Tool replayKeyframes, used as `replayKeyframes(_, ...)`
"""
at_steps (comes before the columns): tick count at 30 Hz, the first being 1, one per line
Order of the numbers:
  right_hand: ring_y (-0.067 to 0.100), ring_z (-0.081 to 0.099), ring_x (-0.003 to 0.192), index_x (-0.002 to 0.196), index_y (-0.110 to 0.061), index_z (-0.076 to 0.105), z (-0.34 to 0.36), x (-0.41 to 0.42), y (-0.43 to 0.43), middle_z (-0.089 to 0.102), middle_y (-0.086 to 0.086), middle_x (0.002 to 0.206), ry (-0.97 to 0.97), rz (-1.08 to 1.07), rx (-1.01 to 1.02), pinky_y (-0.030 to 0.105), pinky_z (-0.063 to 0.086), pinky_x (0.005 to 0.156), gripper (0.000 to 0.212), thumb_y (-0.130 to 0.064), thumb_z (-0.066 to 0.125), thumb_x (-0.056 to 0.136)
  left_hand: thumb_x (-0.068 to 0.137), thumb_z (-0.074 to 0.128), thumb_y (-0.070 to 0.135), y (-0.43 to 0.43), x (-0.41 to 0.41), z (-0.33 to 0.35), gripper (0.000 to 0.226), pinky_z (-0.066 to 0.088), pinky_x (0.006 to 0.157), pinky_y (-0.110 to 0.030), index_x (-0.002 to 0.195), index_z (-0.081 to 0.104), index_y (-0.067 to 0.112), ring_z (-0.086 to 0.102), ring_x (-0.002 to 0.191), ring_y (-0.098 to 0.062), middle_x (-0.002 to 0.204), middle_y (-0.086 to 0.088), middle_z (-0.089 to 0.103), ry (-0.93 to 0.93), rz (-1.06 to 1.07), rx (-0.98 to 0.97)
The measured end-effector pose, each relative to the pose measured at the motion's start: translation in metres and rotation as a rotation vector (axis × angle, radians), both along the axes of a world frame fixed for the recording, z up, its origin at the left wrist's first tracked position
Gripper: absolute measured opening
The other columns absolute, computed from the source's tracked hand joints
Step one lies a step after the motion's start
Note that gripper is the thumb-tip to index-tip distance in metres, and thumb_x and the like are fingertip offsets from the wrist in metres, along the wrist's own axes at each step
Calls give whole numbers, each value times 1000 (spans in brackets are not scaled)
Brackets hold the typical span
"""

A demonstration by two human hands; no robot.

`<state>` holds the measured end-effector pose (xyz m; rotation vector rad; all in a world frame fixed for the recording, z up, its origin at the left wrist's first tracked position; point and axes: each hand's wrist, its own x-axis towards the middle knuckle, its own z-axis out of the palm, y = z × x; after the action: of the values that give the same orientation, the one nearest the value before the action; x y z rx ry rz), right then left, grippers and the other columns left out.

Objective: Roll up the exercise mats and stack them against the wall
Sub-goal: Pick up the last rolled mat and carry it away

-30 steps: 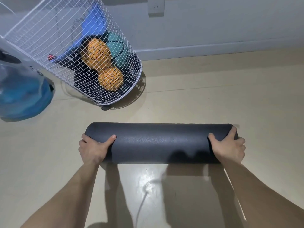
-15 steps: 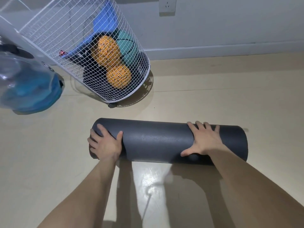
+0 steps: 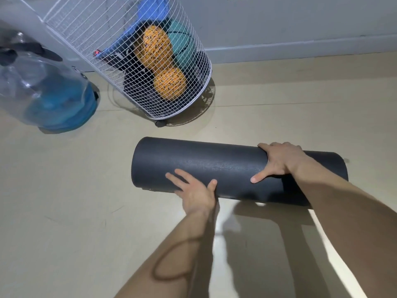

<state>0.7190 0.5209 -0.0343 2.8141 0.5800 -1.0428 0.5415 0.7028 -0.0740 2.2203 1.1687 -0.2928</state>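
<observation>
Curling over the rolled black mat (image 3: 204, 166), the right hand (image 3: 279, 162) grips it; the left hand (image 3: 195, 192) presses it with flat fingers (image 3: 176, 177). Shiny tan floor (image 3: 64, 211), gray wall (image 3: 279, 22), wire basket (image 3: 90, 24) nearby.

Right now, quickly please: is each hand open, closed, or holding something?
Left hand: open, fingers flat against the rolled black exercise mat.
Right hand: closed on the mat, fingers curled over its top.

On mat (image 3: 204, 164), left hand (image 3: 196, 193) slid from end toward middle; right hand (image 3: 279, 161) now curls over top.
</observation>
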Motion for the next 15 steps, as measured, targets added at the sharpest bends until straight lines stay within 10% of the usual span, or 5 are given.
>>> replayKeyframes(4,26,59,120,142,-34,50,2,-27,0,63,-6,133,139,-76,11,41,49,96,128,-102,63,34,101,52,57,3,-7,13,101,43,106,-39,163,-20,22,56,128,-47,167,-22,-28,-85,37,-164)
replayKeyframes(9,20,64,111,137,-29,61,-24,-104,0,68,-5,129,421,-355,227,42,47,106,122,-102,64,40,71,63,83,15,-38,10,104,54,102,-47,153,18,37,64,119,-36,143,-2,60,-197,337,-579)
replayKeyframes(15,13,74,99,126,-31,66,-43,-151,-7,77,-11,109,603,-660,536,36,55,97,95,-91,76,53,67,83,73,0,-68,2,96,63,85,-44,141,33,36,72,107,-26,126,6,67,-192,482,-911)
